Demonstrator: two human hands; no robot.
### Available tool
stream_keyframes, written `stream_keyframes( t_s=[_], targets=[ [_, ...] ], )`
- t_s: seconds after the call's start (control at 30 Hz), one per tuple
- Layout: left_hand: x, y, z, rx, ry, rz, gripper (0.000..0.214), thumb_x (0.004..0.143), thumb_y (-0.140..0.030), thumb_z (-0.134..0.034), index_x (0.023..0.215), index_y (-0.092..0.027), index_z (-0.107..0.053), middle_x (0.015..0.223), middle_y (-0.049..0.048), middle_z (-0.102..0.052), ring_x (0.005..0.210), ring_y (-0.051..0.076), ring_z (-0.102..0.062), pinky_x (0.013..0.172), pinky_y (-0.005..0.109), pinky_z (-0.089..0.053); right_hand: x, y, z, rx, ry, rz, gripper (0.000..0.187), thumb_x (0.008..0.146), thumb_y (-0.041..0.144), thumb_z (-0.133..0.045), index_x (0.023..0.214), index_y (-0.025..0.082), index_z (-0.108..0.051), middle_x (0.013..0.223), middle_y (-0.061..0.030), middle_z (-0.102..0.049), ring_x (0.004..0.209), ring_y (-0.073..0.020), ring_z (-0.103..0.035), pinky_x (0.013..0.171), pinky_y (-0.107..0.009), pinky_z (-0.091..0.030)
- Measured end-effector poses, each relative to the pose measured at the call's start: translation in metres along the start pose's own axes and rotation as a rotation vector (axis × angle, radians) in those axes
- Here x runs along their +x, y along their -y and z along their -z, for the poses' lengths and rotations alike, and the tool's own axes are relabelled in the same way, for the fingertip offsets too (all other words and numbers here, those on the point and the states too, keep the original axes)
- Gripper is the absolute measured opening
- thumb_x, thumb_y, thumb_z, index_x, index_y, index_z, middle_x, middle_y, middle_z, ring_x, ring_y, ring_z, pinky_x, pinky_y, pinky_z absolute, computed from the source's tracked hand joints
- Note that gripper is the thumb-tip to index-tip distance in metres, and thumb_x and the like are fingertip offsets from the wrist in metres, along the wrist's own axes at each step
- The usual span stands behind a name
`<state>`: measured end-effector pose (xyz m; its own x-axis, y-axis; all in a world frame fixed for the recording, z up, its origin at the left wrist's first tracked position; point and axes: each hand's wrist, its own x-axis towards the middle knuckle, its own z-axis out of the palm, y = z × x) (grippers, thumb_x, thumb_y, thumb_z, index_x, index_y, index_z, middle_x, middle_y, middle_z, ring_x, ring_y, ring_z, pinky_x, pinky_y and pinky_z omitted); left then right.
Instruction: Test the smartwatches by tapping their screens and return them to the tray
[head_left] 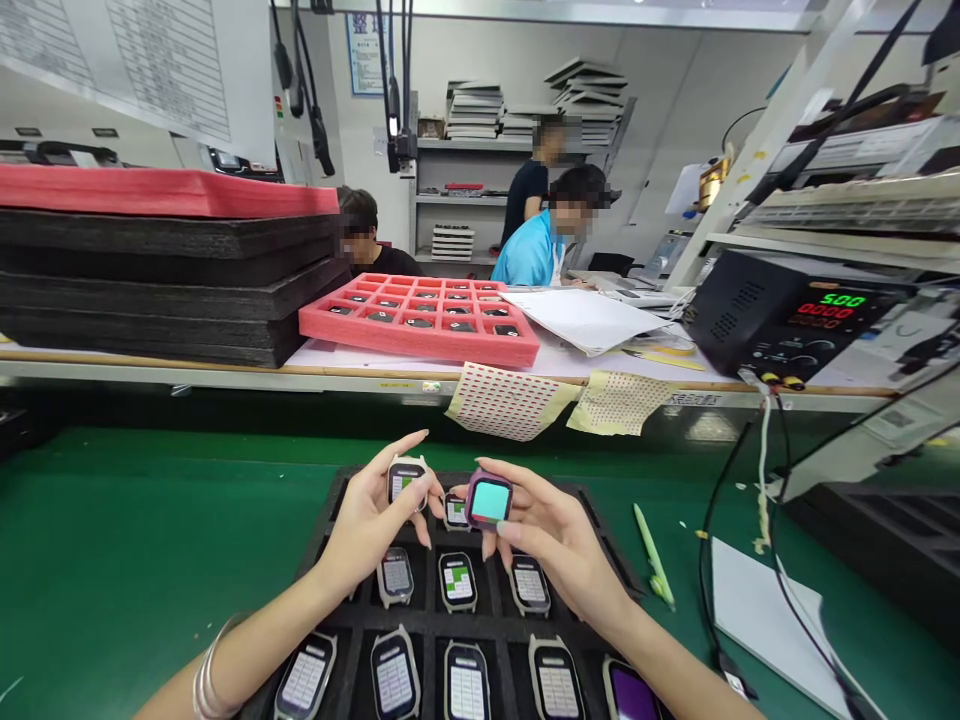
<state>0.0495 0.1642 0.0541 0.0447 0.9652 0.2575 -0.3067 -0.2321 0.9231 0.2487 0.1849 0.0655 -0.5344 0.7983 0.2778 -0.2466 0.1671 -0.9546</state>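
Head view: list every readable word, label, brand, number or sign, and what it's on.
"500" (green): power supply display; decimal point unclear.
"0000" (red): same display; decimal point unclear.
Third row there: too blurred.
Watches in the black tray, and light watch in left hand: text too small.
Purple watch in right hand: no readable text.
Poster, hanging sheets, shelf-edge label: too small or blurred.
No brand legible.

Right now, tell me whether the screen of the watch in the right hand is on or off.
On: the purple-framed watch in the right hand shows a screen lit bright turquoise.
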Motion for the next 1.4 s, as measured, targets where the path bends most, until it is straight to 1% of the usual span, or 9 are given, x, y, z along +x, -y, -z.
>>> stream_keyframes(
  t_s=[0.27, 0.47, 0.57, 0.7, 0.87, 1.03, 1.2, 1.3, 1.4],
  targets=[
    [-0.001, 0.003, 0.004, -0.175, 0.089, -0.046, 0.069, 0.078, -0.012, -0.066, 0.139, -0.021, -0.033, 0.1, 0.0068, -0.059, 0.09, 0.02, -0.06, 0.071, 0.031, -0.055, -0.001, 0.0, -0.005, -0.121, -0.046, -0.013, 0.045, 0.086, 0.016, -0.063, 0.129, 0.026, -0.051, 0.091, -0.0044, -0.066, 0.066, -0.0124, -0.062, 0.054, -0.02, -0.049],
    [-0.001, 0.001, 0.003, -0.126, 0.076, -0.025, 0.069, 0.083, -0.014, -0.063, 0.142, -0.02, -0.027, 0.097, 0.0068, -0.06, 0.084, 0.017, -0.061, 0.068, 0.029, -0.056, 0.0, -0.004, -0.003, -0.213, 0.036, 0.001, 0.058, 0.083, 0.014, -0.066, 0.134, 0.031, -0.044, 0.119, -0.0065, -0.06, 0.087, -0.0172, -0.064, 0.062, -0.023, -0.054],
    [-0.003, 0.002, 0.007, -0.133, 0.104, -0.028, 0.075, 0.081, -0.011, -0.065, 0.143, -0.022, -0.024, 0.101, 0.007, -0.059, 0.088, 0.018, -0.061, 0.073, 0.03, -0.055, 0.004, -0.006, 0.004, -0.31, 0.058, -0.018, 0.058, 0.085, 0.017, -0.062, 0.137, 0.031, -0.039, 0.112, -0.006, -0.063, 0.082, -0.0175, -0.065, 0.06, -0.025, -0.054],
    [-0.008, 0.003, 0.016, -0.109, 0.123, 0.009, 0.084, 0.079, -0.009, -0.067, 0.144, -0.027, -0.018, 0.102, 0.0052, -0.058, 0.093, 0.018, -0.06, 0.079, 0.031, -0.053, 0.013, -0.013, 0.027, -0.616, 0.028, -0.056, 0.054, 0.08, 0.021, -0.066, 0.13, 0.026, -0.047, 0.103, -0.0045, -0.062, 0.066, -0.0128, -0.059, 0.062, -0.026, -0.051],
    [-0.009, 0.001, 0.021, -0.074, 0.098, 0.016, 0.072, 0.083, -0.015, -0.064, 0.142, -0.025, -0.025, 0.098, 0.0053, -0.058, 0.085, 0.017, -0.06, 0.069, 0.029, -0.054, 0.022, -0.032, 0.056, -0.695, -0.005, -0.151, 0.052, 0.079, 0.027, -0.064, 0.129, 0.023, -0.048, 0.104, -0.0052, -0.058, 0.053, -0.0081, -0.046, 0.053, -0.024, -0.044],
    [-0.003, -0.002, 0.019, -0.001, 0.013, 0.016, 0.053, 0.088, -0.023, -0.056, 0.137, -0.016, -0.035, 0.08, 0.003, -0.059, 0.066, 0.014, -0.058, 0.048, 0.023, -0.05, 0.019, -0.044, 0.06, -0.705, -0.008, -0.169, 0.054, 0.079, 0.029, -0.062, 0.13, 0.023, -0.046, 0.099, -0.0047, -0.056, 0.052, -0.0089, -0.042, 0.051, -0.024, -0.041],
    [-0.001, 0.001, 0.017, -0.047, 0.026, -0.007, 0.064, 0.081, -0.017, -0.064, 0.138, -0.017, -0.032, 0.087, 0.0045, -0.06, 0.073, 0.015, -0.059, 0.054, 0.025, -0.053, 0.016, -0.043, 0.058, -0.883, 0.021, -0.13, 0.052, 0.079, 0.027, -0.061, 0.13, 0.024, -0.048, 0.084, -0.0007, -0.056, 0.053, -0.0118, -0.04, 0.051, -0.025, -0.039],
    [-0.003, 0.003, 0.018, -0.087, 0.045, -0.005, 0.073, 0.077, -0.011, -0.067, 0.139, -0.021, -0.03, 0.096, 0.0055, -0.058, 0.082, 0.017, -0.06, 0.062, 0.028, -0.054, 0.016, -0.04, 0.058, -0.964, 0.062, -0.065, 0.049, 0.08, 0.026, -0.063, 0.127, 0.025, -0.05, 0.096, -0.0036, -0.059, 0.064, -0.0154, -0.048, 0.061, -0.028, -0.045],
    [-0.005, 0.002, 0.019, -0.079, 0.04, 0.02, 0.068, 0.082, -0.014, -0.063, 0.14, -0.022, -0.028, 0.095, 0.0056, -0.058, 0.081, 0.017, -0.06, 0.063, 0.029, -0.054, 0.017, -0.036, 0.061, -1.008, 0.144, -0.008, 0.045, 0.08, 0.024, -0.065, 0.124, 0.025, -0.053, 0.112, -0.0065, -0.056, 0.095, -0.0222, -0.053, 0.086, -0.035, -0.045]
  ],
)
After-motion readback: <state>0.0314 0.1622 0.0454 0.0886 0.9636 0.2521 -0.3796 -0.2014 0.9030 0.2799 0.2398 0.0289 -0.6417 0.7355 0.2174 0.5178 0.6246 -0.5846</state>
